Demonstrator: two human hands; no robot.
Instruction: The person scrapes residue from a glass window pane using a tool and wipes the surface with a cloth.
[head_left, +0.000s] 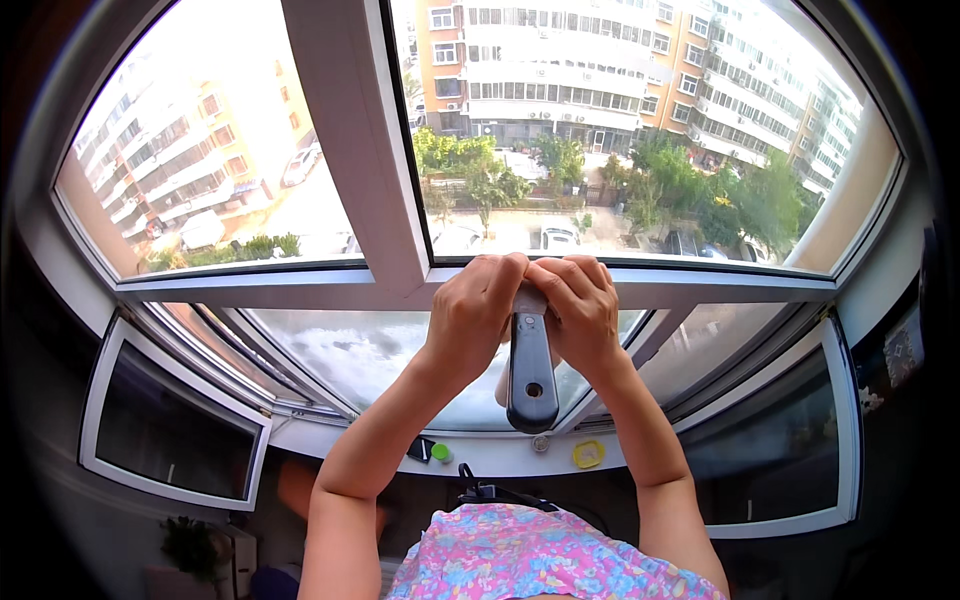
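Both of my hands are raised at the horizontal bar of the window frame (337, 294). Between them is a flat metal-bladed tool, probably a scraper (533, 375), with its riveted black handle pointing back towards me. My left hand (472, 311) is curled at the left of its metal part, and my right hand (581, 307) closes on it from the right. The fingertips of both hands meet near the frame, and the working end of the blade is hidden by them. Something pale shows partly behind the handle; I cannot tell what it is.
Casement sashes stand swung inward at the left (176, 412) and right (772, 435). On the white windowsill (502, 463) are a green-lidded container (441, 452), a dark flat object (421, 448), a small round item (540, 443) and a yellow item (589, 454). A potted plant (189, 544) stands lower left.
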